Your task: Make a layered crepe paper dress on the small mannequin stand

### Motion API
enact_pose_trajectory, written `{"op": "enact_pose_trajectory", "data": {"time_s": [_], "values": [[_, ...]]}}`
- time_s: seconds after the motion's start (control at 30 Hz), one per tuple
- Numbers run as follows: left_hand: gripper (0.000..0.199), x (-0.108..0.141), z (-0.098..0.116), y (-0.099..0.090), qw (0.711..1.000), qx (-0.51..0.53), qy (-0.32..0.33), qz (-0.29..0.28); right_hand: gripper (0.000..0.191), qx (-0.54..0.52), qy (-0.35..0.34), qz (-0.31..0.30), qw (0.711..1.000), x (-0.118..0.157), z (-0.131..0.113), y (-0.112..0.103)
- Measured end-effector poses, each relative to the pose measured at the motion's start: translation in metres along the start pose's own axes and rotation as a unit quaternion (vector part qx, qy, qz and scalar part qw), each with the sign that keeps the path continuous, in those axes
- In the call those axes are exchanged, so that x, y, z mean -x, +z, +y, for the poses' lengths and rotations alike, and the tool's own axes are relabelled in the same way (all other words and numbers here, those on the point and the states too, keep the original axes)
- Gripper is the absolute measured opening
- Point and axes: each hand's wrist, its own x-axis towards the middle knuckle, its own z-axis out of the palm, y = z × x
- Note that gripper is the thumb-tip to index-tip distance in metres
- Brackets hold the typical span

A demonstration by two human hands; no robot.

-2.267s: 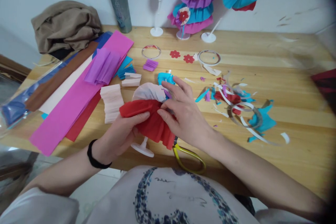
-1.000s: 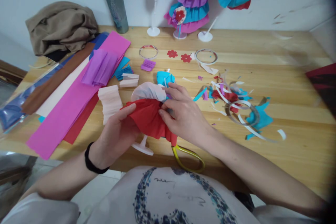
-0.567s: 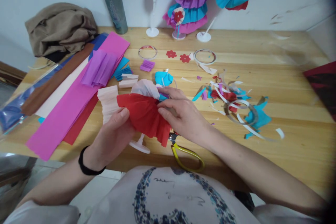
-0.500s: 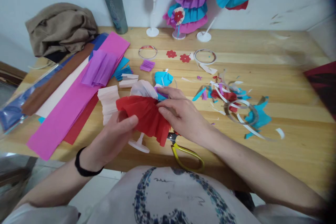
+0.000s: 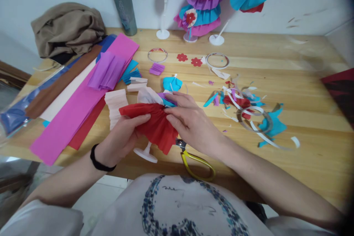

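Note:
Pleated red crepe paper fans out between my two hands, in front of a small white mannequin whose round base and stem show below it. My left hand pinches the paper's left part between thumb and fingers. At its gathered upper edge, my right hand is closed on the paper. Purple and blue crepe paper peeks out under my right fingers, around the mannequin's upper body. White material shows just behind the red paper. Scissors with yellow handles lie below my right hand.
Crepe paper strips and a brown cloth lie at left. Paper scraps and a tape ring are at right. Behind stand a bottle, a paper-dressed mannequin, and red paper flowers lie nearer.
My left hand has moved slightly right and up along the red paper, its thumb now nearer the gathers. The paper's lower edge has shifted left. My right hand stays at the gathered edge.

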Motion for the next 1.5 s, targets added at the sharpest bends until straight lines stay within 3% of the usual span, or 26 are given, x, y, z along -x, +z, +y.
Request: {"op": "enact_pose_trajectory", "data": {"time_s": [0.2,0.37,0.53,0.7,0.87,0.97,1.2,1.33,1.5], "values": [[0.022,0.0,0.003,0.003,0.999,0.017,-0.009,0.036,0.031,0.005,-0.015,0.016,1.0,0.0,-0.001,0.0],[0.023,-0.001,0.005,0.004,0.998,0.028,-0.041,0.034,0.031,-0.017,-0.029,0.022,0.999,0.0,0.003,-0.003],[0.021,-0.003,0.008,0.004,0.995,0.031,-0.063,0.068,0.028,-0.048,0.009,0.015,0.999,-0.001,0.008,-0.005],[0.022,-0.002,0.01,0.007,0.993,0.055,-0.086,0.067,0.025,-0.081,0.027,0.017,0.996,-0.003,0.013,-0.009],[0.022,-0.001,0.007,0.021,0.989,0.105,-0.091,0.048,0.022,-0.151,0.064,0.015,0.986,-0.005,0.016,-0.026],[0.02,-0.001,0.002,0.029,0.985,0.126,-0.097,0.074,0.023,-0.18,0.088,-0.001,0.98,-0.007,0.018,-0.034],[0.018,0.001,0.002,0.043,0.98,0.159,-0.093,0.079,0.027,-0.222,0.123,0.003,0.967,-0.012,0.028,-0.037],[0.019,-0.001,-0.001,0.038,0.979,0.163,-0.096,0.07,0.034,-0.211,0.117,0.012,0.97,-0.011,0.029,-0.029],[0.014,0.005,-0.002,0.019,0.987,0.131,-0.066,0.06,0.034,-0.228,0.126,0.021,0.965,-0.01,0.022,-0.027]]}}
